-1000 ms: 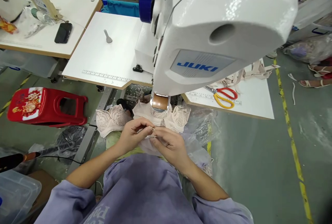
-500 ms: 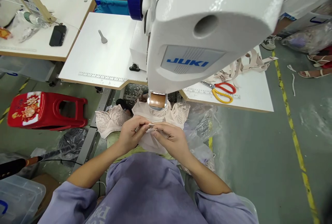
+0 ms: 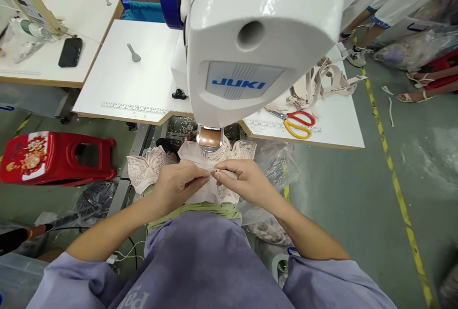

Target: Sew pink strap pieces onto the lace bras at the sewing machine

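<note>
Below the head of a white JUKI sewing machine (image 3: pixel 236 85) lies a beige lace bra (image 3: pixel 203 159), its cups spread to both sides. My left hand (image 3: pixel 179 182) pinches a narrow edge of beige fabric between thumb and fingers. From the other side my right hand (image 3: pixel 245 180) pinches the same edge, its fingertips almost meeting the left ones. The edge appears to belong to the bra; the fingers partly hide it. Another lace cup (image 3: pixel 146 168) lies left of my left hand. Green cloth (image 3: pixel 193 211) covers my lap underneath.
Scissors (image 3: pixel 293 125) with red and yellow handles lie on the right table part by beige fabric strips (image 3: pixel 318 85). A small grey tool (image 3: pixel 133 53) is on the white tabletop (image 3: pixel 107 75). A red stool (image 3: pixel 60 156) stands left. At the upper right are other people's legs.
The view has shifted a little to the right. My hands have straightened and drawn slightly apart at the wrists, still pinching the fabric edge, which is now stretched between the fingertips.
</note>
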Motion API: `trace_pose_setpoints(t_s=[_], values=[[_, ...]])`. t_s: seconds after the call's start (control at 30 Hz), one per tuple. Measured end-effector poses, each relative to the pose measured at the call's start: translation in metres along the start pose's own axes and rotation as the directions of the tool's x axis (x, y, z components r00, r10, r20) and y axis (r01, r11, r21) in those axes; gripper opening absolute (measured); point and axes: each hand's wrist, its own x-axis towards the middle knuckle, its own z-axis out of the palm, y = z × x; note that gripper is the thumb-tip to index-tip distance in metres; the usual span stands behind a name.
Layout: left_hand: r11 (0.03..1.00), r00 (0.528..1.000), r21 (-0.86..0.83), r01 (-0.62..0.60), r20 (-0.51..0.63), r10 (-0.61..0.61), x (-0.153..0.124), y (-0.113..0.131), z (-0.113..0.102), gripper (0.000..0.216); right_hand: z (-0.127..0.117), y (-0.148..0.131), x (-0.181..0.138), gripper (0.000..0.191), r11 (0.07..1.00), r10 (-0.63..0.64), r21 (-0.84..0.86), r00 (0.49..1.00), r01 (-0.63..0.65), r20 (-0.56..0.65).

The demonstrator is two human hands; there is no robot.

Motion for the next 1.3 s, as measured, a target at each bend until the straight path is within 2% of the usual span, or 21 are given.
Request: trace_pose_setpoints(t_s=[0.17,0.5,0.67,0.77,0.83,0.93,1.07,1.13,1.2,1.3], values=[[0.999,0.998,0.001,0.038,0.045,-0.038,-0.001,-0.001,0.0,0.012,-0.003,0.001,0.002,0.023,0.996,0.03,0.084,0.996,-0.037,0.088],[0.991,0.985,-0.055,0.118,0.133,-0.11,0.003,-0.002,-0.002,0.013,-0.006,-0.005,0.0,0.018,0.998,-0.055,-0.036,0.993,0.059,0.103],[0.971,0.936,-0.041,0.238,0.277,-0.217,0.012,-0.004,-0.007,0.023,-0.004,-0.005,0.0,0.015,0.988,-0.047,-0.141,0.995,0.059,0.093],[0.986,0.91,0.047,0.158,0.38,-0.164,0.017,-0.006,-0.008,0.02,-0.003,-0.003,0.002,0.012,0.987,-0.043,-0.15,0.994,0.057,0.097],[0.987,0.925,0.143,0.078,0.358,-0.125,0.017,-0.008,-0.005,0.028,-0.001,-0.001,0.001,0.011,0.99,-0.039,-0.135,0.998,0.047,0.058],[0.973,0.962,0.23,0.004,0.266,-0.067,0.012,-0.008,0.003,0.03,0.003,0.002,-0.003,0.011,0.977,-0.098,-0.196,0.992,0.082,-0.073],[0.976,0.979,0.219,-0.007,0.202,-0.038,0.011,-0.002,0.009,0.027,0.007,-0.001,-0.01,0.013,0.894,-0.278,-0.417,0.934,0.166,-0.224],[0.984,0.982,0.178,0.021,0.181,-0.054,0.017,0.001,0.009,0.026,0.002,-0.006,-0.007,0.014,0.853,-0.341,-0.489,0.905,0.184,-0.254],[0.986,0.984,0.149,0.077,0.146,-0.099,0.024,0.002,0.008,0.028,-0.008,-0.013,0.004,0.014,0.86,-0.315,-0.476,0.924,0.183,-0.214],[0.964,0.991,0.233,0.126,0.021,-0.135,0.032,-0.01,0.005,0.027,-0.026,-0.022,0.031,0.012,0.904,-0.169,-0.417,0.975,0.095,-0.143]])
